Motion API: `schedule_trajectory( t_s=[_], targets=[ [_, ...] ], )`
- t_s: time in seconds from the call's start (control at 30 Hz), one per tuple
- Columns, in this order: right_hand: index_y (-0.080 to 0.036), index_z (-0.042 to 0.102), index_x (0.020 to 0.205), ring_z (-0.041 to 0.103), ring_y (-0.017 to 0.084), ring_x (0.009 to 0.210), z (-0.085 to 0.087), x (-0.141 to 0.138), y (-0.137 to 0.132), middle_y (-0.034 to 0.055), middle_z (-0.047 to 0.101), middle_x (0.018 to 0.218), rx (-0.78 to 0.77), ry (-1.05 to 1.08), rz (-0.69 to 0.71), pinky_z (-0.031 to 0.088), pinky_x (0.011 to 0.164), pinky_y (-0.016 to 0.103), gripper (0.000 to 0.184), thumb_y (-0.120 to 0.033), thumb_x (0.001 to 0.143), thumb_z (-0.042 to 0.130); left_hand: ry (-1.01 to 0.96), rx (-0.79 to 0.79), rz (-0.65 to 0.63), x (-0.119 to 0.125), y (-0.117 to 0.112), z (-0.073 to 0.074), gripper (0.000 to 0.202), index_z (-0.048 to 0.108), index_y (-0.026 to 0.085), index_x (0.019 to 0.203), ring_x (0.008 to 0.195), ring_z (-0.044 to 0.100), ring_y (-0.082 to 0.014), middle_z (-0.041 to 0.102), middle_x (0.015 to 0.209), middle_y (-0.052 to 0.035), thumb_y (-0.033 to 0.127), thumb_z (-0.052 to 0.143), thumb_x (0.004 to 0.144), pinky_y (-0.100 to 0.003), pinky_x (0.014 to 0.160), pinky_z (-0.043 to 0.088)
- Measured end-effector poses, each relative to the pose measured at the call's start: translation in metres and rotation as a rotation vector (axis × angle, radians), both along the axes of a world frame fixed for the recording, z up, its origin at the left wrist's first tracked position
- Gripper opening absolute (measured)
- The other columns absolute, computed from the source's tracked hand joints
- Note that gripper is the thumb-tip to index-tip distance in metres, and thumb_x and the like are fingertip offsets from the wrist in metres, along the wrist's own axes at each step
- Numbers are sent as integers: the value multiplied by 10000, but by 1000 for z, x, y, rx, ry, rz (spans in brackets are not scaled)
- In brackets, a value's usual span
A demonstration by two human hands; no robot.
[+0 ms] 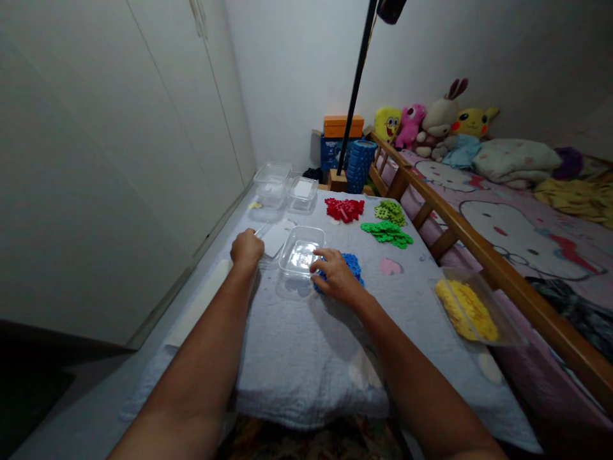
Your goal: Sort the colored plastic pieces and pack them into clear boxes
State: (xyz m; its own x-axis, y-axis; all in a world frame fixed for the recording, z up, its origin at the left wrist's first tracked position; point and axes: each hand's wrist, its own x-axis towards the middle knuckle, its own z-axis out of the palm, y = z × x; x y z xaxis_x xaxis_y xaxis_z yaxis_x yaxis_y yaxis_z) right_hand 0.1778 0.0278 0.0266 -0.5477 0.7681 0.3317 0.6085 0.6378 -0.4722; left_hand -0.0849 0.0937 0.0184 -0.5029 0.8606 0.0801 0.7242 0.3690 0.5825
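My left hand point(247, 248) is closed on the near-left edge of a clear plastic lid with a white label point(274, 240), low over the table. To its right stands a clear plastic container point(301, 250), with nothing visible inside. My right hand point(336, 276) has bent, spread fingers at the container's right rim; whether they press on it is hard to tell. Partly hidden beneath and behind that hand lies a pile of blue plastic pieces point(354, 263). Farther back are piles of red pieces point(343, 209), green pieces point(387, 234) and yellow-green pieces point(389, 212).
Two more clear containers, a larger one point(272, 176) and a smaller one point(303, 189), stand at the back left. A clear bag of yellow pieces point(467, 310) lies at the right edge. A wooden bed rail point(450, 223) borders the table; a black pole point(357, 89) rises behind it.
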Motion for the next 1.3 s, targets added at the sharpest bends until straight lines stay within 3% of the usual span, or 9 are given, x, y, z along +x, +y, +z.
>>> schedule_trajectory(
  t_s=[0.13, 0.3, 0.4, 0.47, 0.6, 0.7, 0.93, 1.13, 1.3],
  targets=[
    [-199, 716, 997, 537, 276, 1292, 8, 14, 5, 155, 624, 1350, -7, 67, -9, 386, 1122, 490, 152, -188, 852, 672, 92, -23, 47, 9, -5, -4, 186, 678, 141, 887, 1186, 594, -460, 660, 1167, -292, 117, 573, 735, -641, 949, 453],
    [-206, 700, 950, 603, 257, 1159, 15, 56, 21, 115, 703, 1156, -17, 110, -208, 411, 1067, 458, 146, -170, 856, 594, 128, 145, 51, 21, -17, -4, 228, 682, 151, 941, 1254, 519, -465, 631, 1199, -292, 143, 542, 760, -719, 1012, 372],
    [-194, 704, 950, 619, 261, 1084, 10, 73, 24, 113, 718, 1079, -43, 59, -285, 423, 1032, 445, 143, -199, 850, 603, 78, 230, -37, 31, -24, -1, 308, 689, 155, 1069, 1263, 530, -416, 635, 1237, -256, 211, 524, 815, -646, 1068, 380],
    [-187, 716, 1024, 603, 277, 1127, 3, 76, 22, 128, 709, 1144, -63, 26, -294, 419, 1038, 451, 201, -252, 853, 631, -18, 235, -140, 39, -29, 0, 322, 703, 157, 1080, 1215, 584, -364, 679, 1183, -213, 247, 520, 832, -563, 1105, 395],
    [-208, 685, 1262, 486, 337, 1319, -10, 62, 11, 160, 582, 1426, -78, -41, -315, 371, 1093, 513, 453, -396, 850, 695, -240, 232, -237, 50, -37, -1, 406, 706, 147, 1145, 1058, 658, -294, 719, 1121, -148, 328, 538, 823, -439, 994, 504],
    [-231, 652, 1342, 425, 345, 1387, -17, 47, 5, 155, 538, 1484, -54, -93, -307, 314, 1136, 532, 528, -440, 860, 703, -308, 214, -244, 54, -42, -4, 496, 687, 109, 1221, 984, 666, -270, 712, 1131, -149, 316, 530, 798, -407, 925, 522],
    [-239, 709, 1251, 506, 306, 1328, -27, 47, 10, 127, 611, 1410, -75, -117, -258, 338, 1122, 508, 378, -348, 890, 682, -443, 220, -277, 55, -52, -3, 514, 730, 127, 1142, 779, 633, -223, 698, 977, -100, 254, 568, 672, -356, 745, 504],
    [-225, 712, 1232, 551, 300, 1286, -23, 65, 12, 123, 640, 1372, -97, -84, -298, 388, 1099, 491, 368, -300, 873, 694, -531, 251, -285, 61, -61, -5, 455, 730, 165, 1066, 618, 556, -160, 648, 853, -35, 272, 581, 650, -295, 594, 428],
    [-206, 667, 1256, 573, 295, 1238, -21, 68, 11, 126, 663, 1318, -79, -34, -287, 414, 1072, 474, 420, -293, 847, 709, -547, 261, -311, 67, -64, -6, 426, 729, 161, 1040, 566, 522, -132, 630, 813, -13, 278, 594, 653, -279, 580, 400]
  ],
)
